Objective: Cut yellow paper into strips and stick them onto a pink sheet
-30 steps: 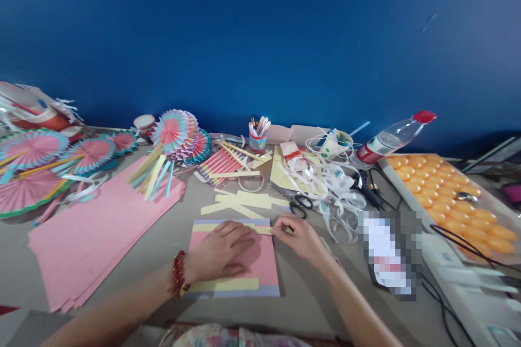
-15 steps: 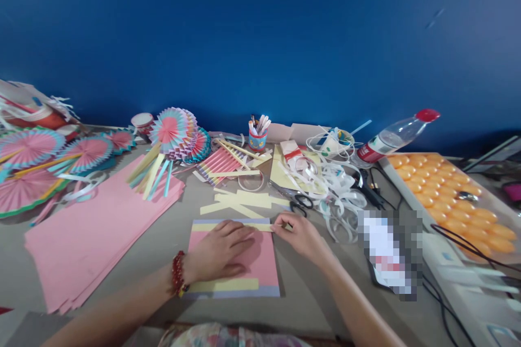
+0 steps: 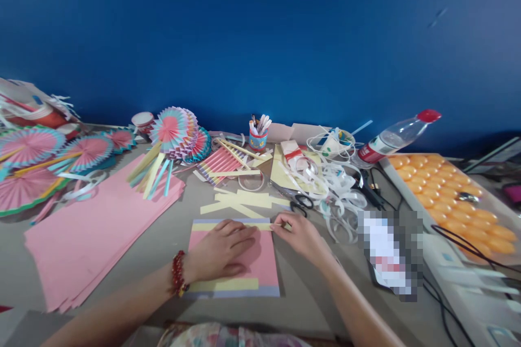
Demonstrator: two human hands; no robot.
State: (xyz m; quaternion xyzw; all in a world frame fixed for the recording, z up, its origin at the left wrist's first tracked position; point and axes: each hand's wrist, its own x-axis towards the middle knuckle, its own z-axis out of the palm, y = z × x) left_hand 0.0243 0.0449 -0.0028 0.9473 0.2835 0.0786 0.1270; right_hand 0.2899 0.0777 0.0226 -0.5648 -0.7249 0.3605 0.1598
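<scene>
In front of me a pink paper sheet (image 3: pixel 260 263) lies flat, with lilac bands along its far and near edges. One yellow paper strip (image 3: pixel 264 226) runs along the far side, just inside the lilac band. A second yellow strip (image 3: pixel 228 284) lies near the close edge and stops short of the right side. My left hand (image 3: pixel 222 249) rests flat on the sheet, fingers spread over the far strip. At the sheet's right edge my right hand (image 3: pixel 295 233) pinches the end of the far strip between thumb and forefinger.
Loose yellow strips (image 3: pixel 240 200) and black-handled scissors (image 3: pixel 301 204) lie just beyond the sheet. Pink paper (image 3: pixel 97 227) and folded paper fans (image 3: pixel 173 130) are on the left. Curled white tape (image 3: pixel 337 200), a tilted bottle (image 3: pixel 391 141), a blurred-out phone (image 3: pixel 386 255) and an orange-domed tray (image 3: pixel 448 200) occupy the right.
</scene>
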